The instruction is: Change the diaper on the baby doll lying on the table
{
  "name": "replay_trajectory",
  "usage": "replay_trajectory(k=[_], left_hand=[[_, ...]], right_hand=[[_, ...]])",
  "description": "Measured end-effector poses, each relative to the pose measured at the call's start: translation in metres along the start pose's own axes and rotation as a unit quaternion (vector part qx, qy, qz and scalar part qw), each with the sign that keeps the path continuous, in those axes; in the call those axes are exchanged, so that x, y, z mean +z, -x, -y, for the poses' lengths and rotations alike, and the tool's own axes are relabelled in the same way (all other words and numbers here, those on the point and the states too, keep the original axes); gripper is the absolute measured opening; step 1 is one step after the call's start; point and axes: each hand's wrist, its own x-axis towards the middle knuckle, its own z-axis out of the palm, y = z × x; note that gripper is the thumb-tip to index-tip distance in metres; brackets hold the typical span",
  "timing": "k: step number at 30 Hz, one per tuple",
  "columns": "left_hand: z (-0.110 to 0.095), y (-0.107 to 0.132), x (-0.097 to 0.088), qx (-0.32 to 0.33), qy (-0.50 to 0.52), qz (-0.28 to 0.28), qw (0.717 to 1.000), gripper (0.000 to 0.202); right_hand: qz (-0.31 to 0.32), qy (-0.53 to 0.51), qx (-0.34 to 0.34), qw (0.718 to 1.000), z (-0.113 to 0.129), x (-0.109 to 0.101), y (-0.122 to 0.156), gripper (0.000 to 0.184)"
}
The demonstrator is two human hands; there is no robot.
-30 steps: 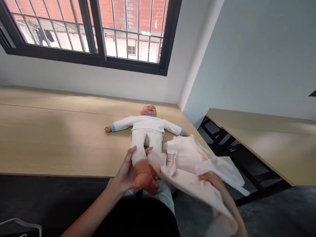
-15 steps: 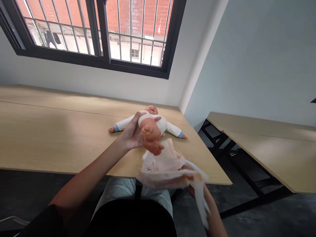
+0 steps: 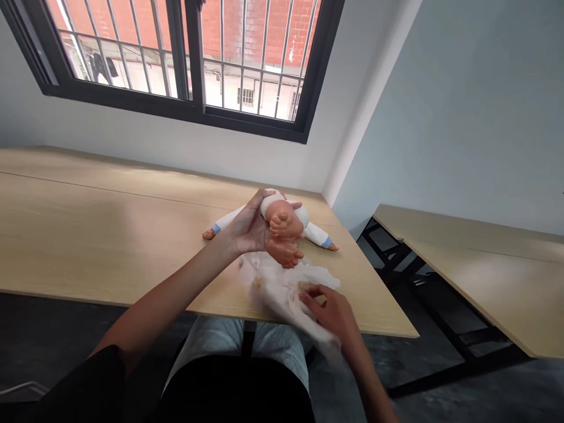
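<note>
A baby doll (image 3: 285, 224) in white clothes with blue cuffs lies on its back, arms spread, its feet toward me. My left hand (image 3: 254, 226) is wrapped round the doll's legs and keeps them raised. Below the feet, a white diaper (image 3: 282, 288) lies unfolded on the tabletop, partly hanging past the front edge and smeared by motion. My right hand (image 3: 330, 308) pinches the diaper at its right side, thumb and fingertips together on it. The doll's head is mostly hidden behind its legs.
The doll is on a light wooden table (image 3: 110, 235), whose front edge runs close to my lap. A second wooden table (image 3: 476, 252) with a black frame stands to the right, across a gap. Behind is a barred window (image 3: 194, 64) in a white wall.
My left hand has lifted the doll's legs slightly up and to the right. My right hand has moved up and left, bringing the diaper flatter onto the table beneath the feet.
</note>
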Motion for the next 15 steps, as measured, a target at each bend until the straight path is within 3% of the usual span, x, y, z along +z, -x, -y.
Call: replay_trajectory(k=[2,4,6,8,11,15], left_hand=[[0.000,0.001,0.001,-0.001,0.004,-0.004,1.000,0.049],[0.000,0.001,0.002,0.001,-0.001,-0.011,1.000,0.052],[0.000,0.001,0.005,0.003,-0.012,-0.015,1.000,0.056],[0.001,0.002,0.007,0.007,-0.019,-0.022,1.000,0.058],[0.002,0.005,0.011,0.013,-0.019,-0.042,0.999,0.056],[0.001,0.010,0.012,0.020,-0.001,-0.038,0.999,0.052]], right_hand=[[-0.022,0.065,-0.023,0.997,0.009,-0.007,0.002,0.029],[-0.009,0.072,-0.114,0.991,0.024,-0.006,-0.005,0.025],[0.036,0.063,-0.213,0.974,0.038,0.003,-0.021,0.019],[0.085,0.052,-0.265,0.959,0.049,0.018,-0.041,0.033],[0.125,0.021,-0.248,0.960,0.056,0.042,-0.063,0.052],[0.127,-0.051,-0.212,0.968,0.059,0.059,-0.071,0.048]])
